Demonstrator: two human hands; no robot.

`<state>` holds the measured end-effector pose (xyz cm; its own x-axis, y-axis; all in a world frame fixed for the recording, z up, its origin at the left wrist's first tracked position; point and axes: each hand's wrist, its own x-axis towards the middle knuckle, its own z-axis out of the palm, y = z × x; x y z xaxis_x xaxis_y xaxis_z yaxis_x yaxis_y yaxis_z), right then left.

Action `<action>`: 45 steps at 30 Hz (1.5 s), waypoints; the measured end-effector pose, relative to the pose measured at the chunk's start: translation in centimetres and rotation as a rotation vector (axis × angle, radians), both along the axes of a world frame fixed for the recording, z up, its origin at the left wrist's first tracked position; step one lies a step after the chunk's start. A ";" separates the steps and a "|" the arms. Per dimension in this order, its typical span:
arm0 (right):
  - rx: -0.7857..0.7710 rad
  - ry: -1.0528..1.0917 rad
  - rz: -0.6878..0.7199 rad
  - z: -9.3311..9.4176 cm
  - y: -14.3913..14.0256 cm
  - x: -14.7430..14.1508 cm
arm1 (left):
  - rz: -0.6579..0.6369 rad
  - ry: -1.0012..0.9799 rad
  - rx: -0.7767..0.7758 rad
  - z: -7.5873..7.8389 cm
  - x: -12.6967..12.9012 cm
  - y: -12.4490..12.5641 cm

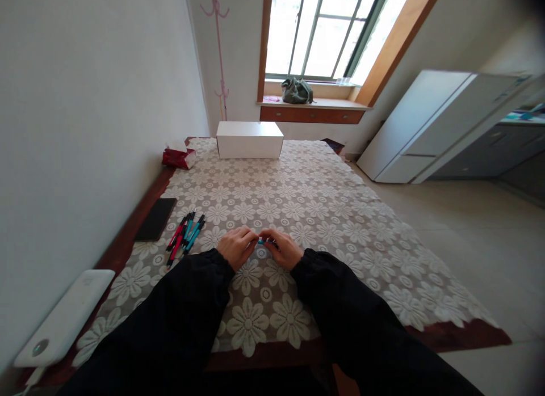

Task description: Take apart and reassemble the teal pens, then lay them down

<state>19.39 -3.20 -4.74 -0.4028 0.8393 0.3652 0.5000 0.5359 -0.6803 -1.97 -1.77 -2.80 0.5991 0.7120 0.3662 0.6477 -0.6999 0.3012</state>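
My left hand (237, 246) and my right hand (283, 248) meet over the middle of the table, fingertips together. Between them they pinch a small blue pen (261, 241), of which only a short bit shows. Both arms wear black sleeves. A bunch of several red and blue pens (186, 234) lies on the flowered lace tablecloth (306, 203), a little to the left of my left hand.
A black phone (155, 219) lies left of the pens, a white device (63, 319) at the near left corner. A white box (249, 139) and a red tissue pack (179, 157) sit at the far end. The wall runs along the left; a white cabinet (430, 123) stands right.
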 end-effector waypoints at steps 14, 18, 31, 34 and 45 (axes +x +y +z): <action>0.058 -0.194 -0.108 1.3 -0.3 0.0 | -0.022 -0.136 -0.042 -0.6 -0.4 0.3; 0.072 -0.261 -0.107 1.4 -0.4 0.0 | -0.024 -0.224 -0.046 -0.9 -0.6 0.5; 0.060 -0.372 -0.104 1.5 -0.6 0.1 | -0.033 -0.355 -0.027 -1.0 -0.6 0.6; 0.061 -0.390 -0.111 1.8 -0.9 0.0 | -0.031 -0.367 -0.008 -1.0 -0.6 0.6; 0.064 -0.312 -0.049 1.5 -0.8 -0.3 | -0.074 -0.368 0.047 -0.5 -0.5 0.4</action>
